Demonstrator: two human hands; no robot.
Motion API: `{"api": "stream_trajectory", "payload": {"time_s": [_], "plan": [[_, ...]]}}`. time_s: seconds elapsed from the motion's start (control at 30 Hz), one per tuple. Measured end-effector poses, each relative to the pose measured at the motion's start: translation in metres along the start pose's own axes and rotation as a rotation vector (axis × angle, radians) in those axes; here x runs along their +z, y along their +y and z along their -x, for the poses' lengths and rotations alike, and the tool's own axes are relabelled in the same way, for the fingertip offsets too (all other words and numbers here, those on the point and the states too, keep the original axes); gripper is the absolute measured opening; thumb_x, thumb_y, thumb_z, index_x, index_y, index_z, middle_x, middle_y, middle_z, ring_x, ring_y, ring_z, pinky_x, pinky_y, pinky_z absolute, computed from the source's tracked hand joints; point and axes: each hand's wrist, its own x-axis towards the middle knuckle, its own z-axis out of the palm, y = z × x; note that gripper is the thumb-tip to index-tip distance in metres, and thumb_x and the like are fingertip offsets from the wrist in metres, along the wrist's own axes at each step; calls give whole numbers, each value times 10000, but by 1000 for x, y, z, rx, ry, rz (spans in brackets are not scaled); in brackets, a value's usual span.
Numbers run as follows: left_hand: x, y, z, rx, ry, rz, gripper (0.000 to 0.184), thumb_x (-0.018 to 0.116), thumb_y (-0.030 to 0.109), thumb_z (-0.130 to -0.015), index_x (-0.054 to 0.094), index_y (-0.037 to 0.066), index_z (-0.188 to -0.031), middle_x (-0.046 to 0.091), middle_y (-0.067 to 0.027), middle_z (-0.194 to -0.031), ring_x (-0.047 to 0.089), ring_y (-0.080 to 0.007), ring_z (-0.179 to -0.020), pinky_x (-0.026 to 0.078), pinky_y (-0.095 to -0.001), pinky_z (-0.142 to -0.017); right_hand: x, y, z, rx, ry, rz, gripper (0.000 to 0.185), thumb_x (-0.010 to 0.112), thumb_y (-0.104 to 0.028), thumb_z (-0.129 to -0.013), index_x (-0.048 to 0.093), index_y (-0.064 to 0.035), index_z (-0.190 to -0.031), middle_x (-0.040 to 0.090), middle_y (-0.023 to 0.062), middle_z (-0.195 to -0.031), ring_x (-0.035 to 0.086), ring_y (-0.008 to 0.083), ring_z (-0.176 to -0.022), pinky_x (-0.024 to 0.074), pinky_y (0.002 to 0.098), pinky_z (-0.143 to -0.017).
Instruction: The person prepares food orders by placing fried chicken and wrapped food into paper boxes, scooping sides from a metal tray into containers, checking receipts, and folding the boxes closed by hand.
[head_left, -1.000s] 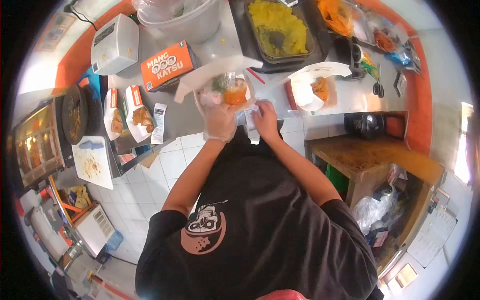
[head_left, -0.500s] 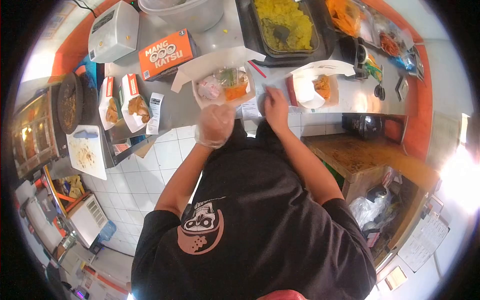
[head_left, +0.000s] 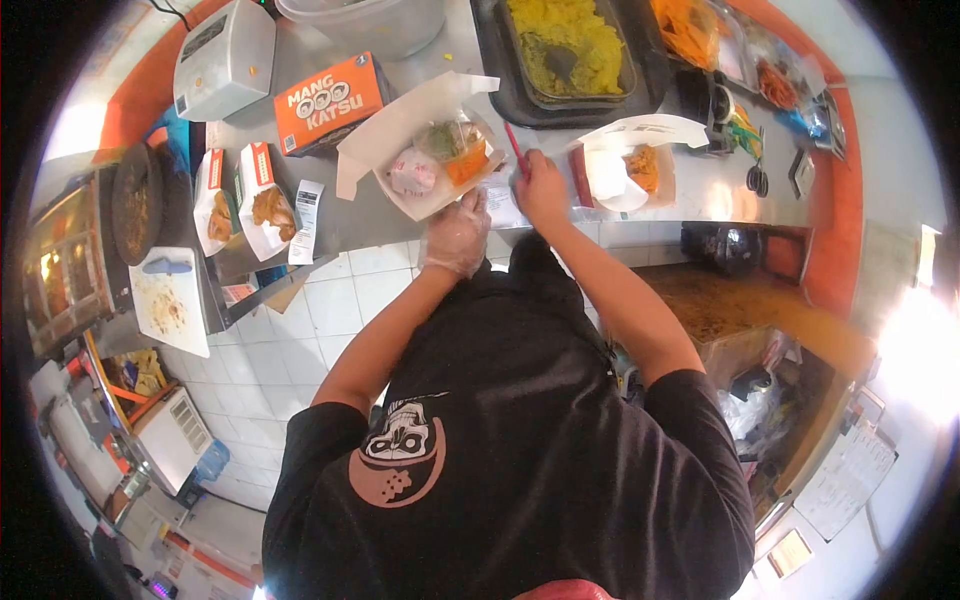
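Note:
My right hand (head_left: 545, 190) is closed round a red pen (head_left: 516, 148), its tip end hidden by the fingers. Beneath and beside that hand lies a printed receipt (head_left: 503, 207) at the counter's front edge. My left hand (head_left: 457, 238), in a clear plastic glove, has curled fingers against the front edge of an open food box (head_left: 428, 208); whether they pinch the box or the receipt is hidden. Inside the box sit a paper-wrapped bundle (head_left: 412, 172) and clear bags with orange and green food (head_left: 466, 165). A second open box (head_left: 655, 195) with fried food stands right of my right hand.
An orange closed box (head_left: 330, 105), two cartons of fried food (head_left: 268, 205) and another receipt (head_left: 306, 222) are on the left. A tray of yellow food (head_left: 570, 50) stands behind. Scissors (head_left: 757, 178) lie at right. A stained cutting board (head_left: 170, 310) is far left.
My right hand has taken up the red pen from the counter. My left hand has moved right to the food box's front edge, and the box has turned and tilted slightly.

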Motion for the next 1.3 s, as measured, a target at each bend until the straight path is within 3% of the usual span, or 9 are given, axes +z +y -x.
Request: {"api": "stream_trajectory", "payload": {"time_s": [0.1,0.2,0.3,0.5,0.6,0.73,0.8,1.0,1.3], "plan": [[10,-4,-3,-28,-29,35,398,493,219,-935,608,1,-1248,556,-161,-1319,569,-377,-1130,427,-522,-1002,-11,37,26,-223,-57,-134,147,569,0,-817,622,-28,-951,620,168,-900,621,364,-856,507,457,-757],[14,-9,-1,-9,19,122,387,498,230,-936,624,1,-1222,542,-164,-1345,554,-376,-1160,425,-496,-1014,-45,32,55,-179,-167,-390,137,567,15,-821,633,-15,-939,613,155,-889,613,331,-827,491,427,-745],[15,-10,1,47,124,129,384,535,242,-919,630,-8,-1195,534,-171,-1358,532,-373,-1195,412,-481,-1031,-67,10,75,-235,-118,-450,144,584,5,-851,660,-17,-971,606,148,-886,595,303,-799,477,390,-756],[-9,-8,-5,-2,26,342,445,645,296,-857,625,-22,-1169,515,-165,-1389,503,-362,-1244,376,-462,-1071,-44,23,82,55,-164,-524,156,662,-82,-891,684,-28,-1036,632,102,-862,597,244,-865,465,356,-784],[-12,-10,-6,-7,-18,371,488,659,309,-850,608,-21,-1206,508,-165,-1403,494,-354,-1267,365,-451,-1086,-30,6,71,127,-7,-935,150,658,-137,-916,702,-20,-997,661,77,-845,596,219,-864,461,346,-786],[10,-18,-2,63,107,308,533,632,333,-848,589,-9,-1255,506,-138,-1407,506,-347,-1244,381,-461,-1063,-42,4,67,-18,-67,-702,163,644,-146,-922,733,-32,-998,707,90,-909,611,215,-890,462,337,-834],[13,-17,-2,57,107,272,581,623,356,-858,562,-14,-1302,482,-140,-1439,479,-342,-1282,359,-455,-1086,-29,21,67,54,-157,-700,166,648,-130,-908,746,-47,-1014,722,95,-952,624,219,-914,462,336,-856],[12,-13,-5,11,-2,241,725,586,451,-874,473,-23,-1410,386,-156,-1526,380,-338,-1384,278,-435,-1153,-22,19,63,-234,-146,-531,187,638,-114,-902,742,-60,-1049,738,94,-990,641,237,-873,441,364,-866],[13,-15,-4,23,-49,234,815,524,554,-870,446,-36,-1427,359,-168,-1543,344,-344,-1409,244,-433,-1171,-16,19,56,-252,-96,-504,175,684,-96,-848,763,-102,-1004,741,90,-902,666,237,-830,436,345,-833]]}}
